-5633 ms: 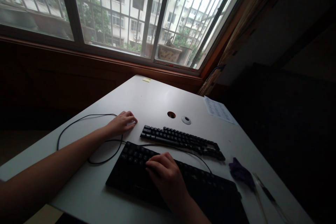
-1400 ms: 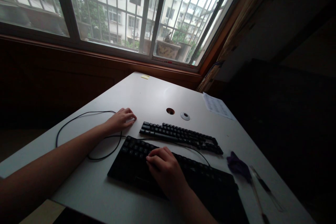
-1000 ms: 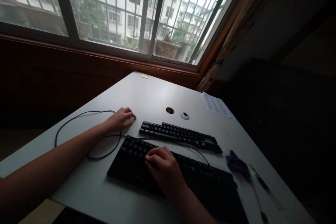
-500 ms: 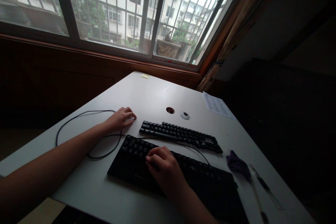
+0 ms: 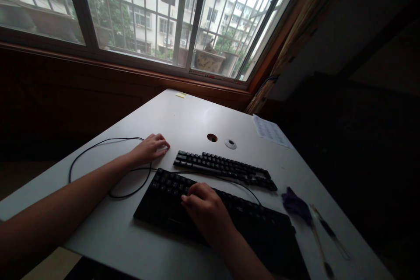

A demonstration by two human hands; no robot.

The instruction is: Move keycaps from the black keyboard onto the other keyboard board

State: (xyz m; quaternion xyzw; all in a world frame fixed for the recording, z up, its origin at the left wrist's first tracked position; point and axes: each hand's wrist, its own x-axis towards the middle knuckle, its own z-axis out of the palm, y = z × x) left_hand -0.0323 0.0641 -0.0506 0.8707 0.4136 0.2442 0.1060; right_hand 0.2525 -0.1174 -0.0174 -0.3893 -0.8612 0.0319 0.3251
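My left hand (image 5: 151, 148) rests on the white desk with its fingers bent down around a small pale thing, mostly covered, whose kind I cannot make out. Over the left part of a wide black keyboard (image 5: 157, 205) is my right hand (image 5: 206, 203); its fingers are curled in and pressed together. Whatever they may hold is hidden. Just behind lies a narrower black keyboard (image 5: 223, 167) with rows of keycaps. A thin black cable (image 5: 131, 195) loops under my left forearm and runs between the two keyboards.
On the right lie a purple cloth (image 5: 297, 204), a slim brush-like stick (image 5: 318, 245) and a wire-ended tool (image 5: 330, 232). A round hole (image 5: 211, 138), a grey ring cover (image 5: 230, 144), printed paper (image 5: 271, 130) and a yellow note (image 5: 180, 95) are farther back, before a barred window (image 5: 147, 17).
The fingers of my right hand have curled slightly further in over the keyboard. My left hand stays in place, and the view has shifted only a little.
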